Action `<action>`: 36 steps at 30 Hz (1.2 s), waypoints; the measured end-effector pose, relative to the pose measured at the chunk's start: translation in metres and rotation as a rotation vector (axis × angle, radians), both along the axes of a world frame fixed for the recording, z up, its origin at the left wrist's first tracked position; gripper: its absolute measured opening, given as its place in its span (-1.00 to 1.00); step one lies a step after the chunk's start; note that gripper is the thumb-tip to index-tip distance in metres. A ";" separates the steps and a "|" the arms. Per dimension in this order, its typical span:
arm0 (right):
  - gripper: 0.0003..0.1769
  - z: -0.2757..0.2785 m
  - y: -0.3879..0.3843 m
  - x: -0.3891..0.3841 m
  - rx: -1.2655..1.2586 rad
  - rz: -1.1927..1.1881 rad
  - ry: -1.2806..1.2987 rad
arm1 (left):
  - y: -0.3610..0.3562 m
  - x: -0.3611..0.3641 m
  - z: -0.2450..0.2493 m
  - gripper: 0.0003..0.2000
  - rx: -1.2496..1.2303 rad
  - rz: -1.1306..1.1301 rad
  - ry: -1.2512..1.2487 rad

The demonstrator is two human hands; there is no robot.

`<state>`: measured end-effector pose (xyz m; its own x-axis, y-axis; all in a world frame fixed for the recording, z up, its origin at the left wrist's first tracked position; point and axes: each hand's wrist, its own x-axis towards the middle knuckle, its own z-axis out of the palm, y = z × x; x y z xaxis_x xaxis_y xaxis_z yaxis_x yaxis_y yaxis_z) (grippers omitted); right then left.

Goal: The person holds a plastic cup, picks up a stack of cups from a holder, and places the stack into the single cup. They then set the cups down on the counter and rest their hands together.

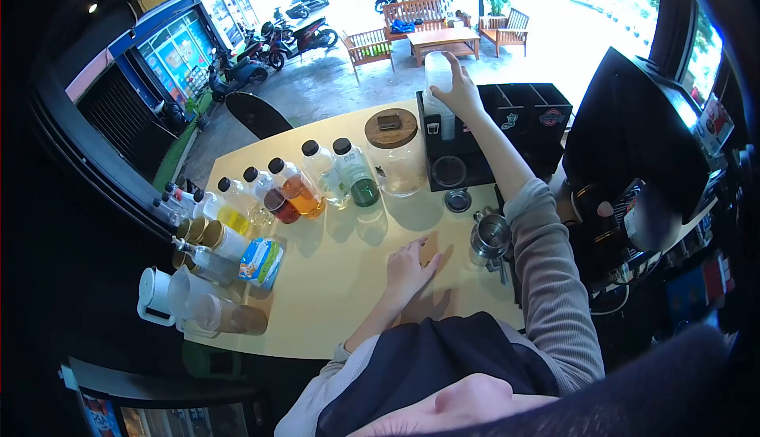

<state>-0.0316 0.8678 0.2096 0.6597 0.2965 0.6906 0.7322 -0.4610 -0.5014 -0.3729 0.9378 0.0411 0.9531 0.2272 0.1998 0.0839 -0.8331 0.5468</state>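
Note:
My right hand [461,93] reaches far forward, its fingers curled round the upper part of a stack of clear plastic cups [437,81]. That stack stands upright in the left compartment of a black organizer [513,116]. Resting on the pale table [332,279], my left hand [409,267] is open with its fingers extended and nothing in it. Between my arms, a metal jug [489,235] sits near the table's right side. Behind it lies a small dark round piece [457,200]. A glass jar with a wooden lid [393,152] stands left of the organizer.
Several black-capped bottles [304,193] line the table's far left edge, some holding coloured liquid. A blue-and-white packet [261,261] lies near pitchers [229,316] and cups at left. A large black machine [633,136] stands at right. Wooden benches [413,16] and motorbikes are outside.

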 end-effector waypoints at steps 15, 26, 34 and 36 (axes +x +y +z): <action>0.10 -0.010 -0.047 -0.208 -0.047 0.016 -0.205 | 0.000 -0.029 0.009 -0.39 0.002 0.016 -0.081; 0.01 -0.120 -0.129 -0.368 -0.202 0.282 0.213 | -0.059 -0.069 0.014 -0.14 0.055 -0.141 -0.110; -0.03 -0.131 -0.200 -0.398 -0.269 0.169 0.349 | -0.135 -0.072 0.025 -0.19 0.048 -0.389 -0.062; -0.01 -0.134 -0.222 -0.406 -0.244 0.122 0.365 | -0.157 -0.075 0.029 -0.18 0.077 -0.465 -0.072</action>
<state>-0.4377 0.6455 0.0757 0.7971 0.5121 0.3201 0.5840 -0.5190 -0.6242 -0.4475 0.7808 0.0705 0.9333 -0.2380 0.2689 -0.3431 -0.8118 0.4725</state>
